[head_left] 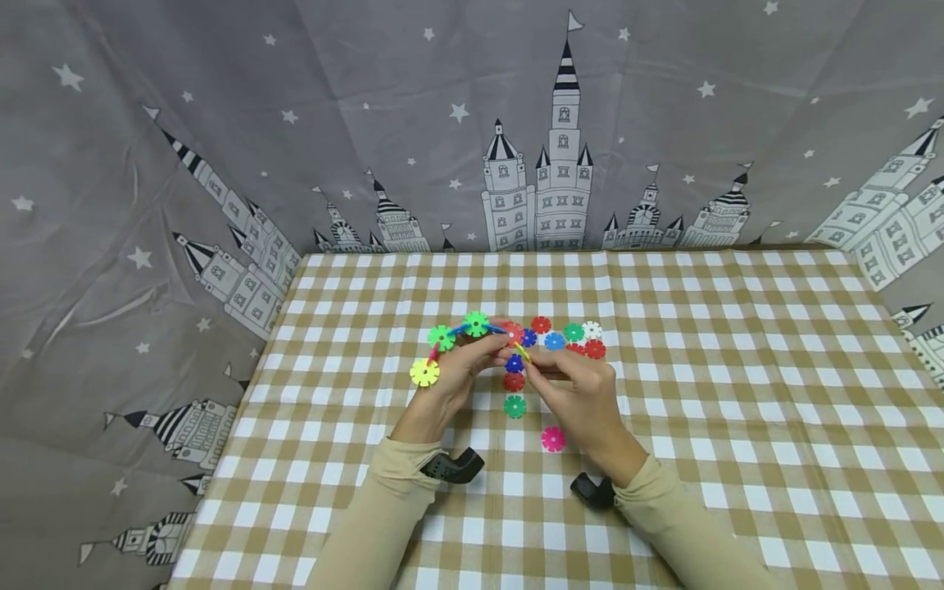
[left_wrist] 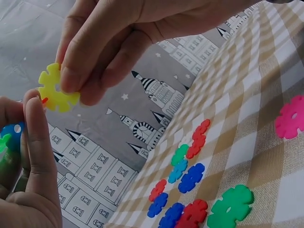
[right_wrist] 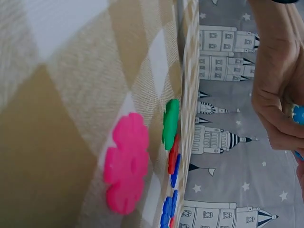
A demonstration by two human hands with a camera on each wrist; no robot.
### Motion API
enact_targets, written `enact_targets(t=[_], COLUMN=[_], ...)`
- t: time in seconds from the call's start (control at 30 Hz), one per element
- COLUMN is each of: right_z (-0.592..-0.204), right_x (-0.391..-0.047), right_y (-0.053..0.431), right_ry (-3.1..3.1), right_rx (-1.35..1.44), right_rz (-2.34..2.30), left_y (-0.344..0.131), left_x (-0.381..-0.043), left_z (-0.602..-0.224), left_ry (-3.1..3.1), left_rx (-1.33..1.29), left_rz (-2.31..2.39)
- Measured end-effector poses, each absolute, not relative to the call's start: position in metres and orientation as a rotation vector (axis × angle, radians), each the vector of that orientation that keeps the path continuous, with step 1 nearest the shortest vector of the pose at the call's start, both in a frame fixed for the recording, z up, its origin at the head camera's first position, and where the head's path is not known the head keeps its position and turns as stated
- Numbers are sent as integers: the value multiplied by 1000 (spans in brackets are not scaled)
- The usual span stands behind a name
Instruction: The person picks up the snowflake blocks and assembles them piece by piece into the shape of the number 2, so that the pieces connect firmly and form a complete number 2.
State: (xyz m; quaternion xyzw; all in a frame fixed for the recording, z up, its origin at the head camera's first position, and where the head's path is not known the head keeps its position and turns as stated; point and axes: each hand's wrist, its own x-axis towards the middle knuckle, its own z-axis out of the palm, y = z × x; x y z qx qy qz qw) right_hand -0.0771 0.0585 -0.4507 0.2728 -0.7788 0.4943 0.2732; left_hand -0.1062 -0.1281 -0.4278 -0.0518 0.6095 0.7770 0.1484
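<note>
My left hand (head_left: 451, 373) pinches a red notched flower disc (head_left: 512, 333) at one end of a linked chain. Along that chain come blue pieces seen edge-on, a green flower disc (head_left: 475, 324), another green one, a pink piece, and a pale yellow flower disc (head_left: 424, 373) hanging at the far end. Between thumb and fingers my right hand (head_left: 583, 389) holds a yellow flower disc (left_wrist: 51, 90). In the left wrist view its edge meets a bit of red at the left fingertips; whether the notches interlock I cannot tell. The left fingers hide most of the red disc.
Loose flower discs lie on the checked tablecloth (head_left: 737, 393): a pink one (head_left: 553, 439) near the right forearm, a green one (head_left: 515, 406) below the hands, and several red, blue, green and white ones behind. A grey castle-print curtain (head_left: 413, 106) hangs behind the table.
</note>
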Motion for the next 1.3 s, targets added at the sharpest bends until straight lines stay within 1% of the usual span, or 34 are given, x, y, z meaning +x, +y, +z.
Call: enact_targets(t=[0.27,0.5,1.07,1.2,1.3], right_z=[-451,-452,-454,-453,-451], right_x=[-74,-71,-74,-78,-82], right_y=[56,54,56,57,58], right_ry=[-2090,-2054,-2051,-2037,-2006], right_rx=[708,653,683,652,592], right_rz=[1275,1293,1218,1301,1427], left_y=[-126,-121,-119,-116,-113], left_x=[-106,-105,-103,-102,-97], left_z=[-429,-430,-430,-430,-430], left_ry=[1772,1769,1748,1772,1810], left_rx=[-103,-121,-166,-144,-64], left_rz=[2197,2241,2243,2287,2320])
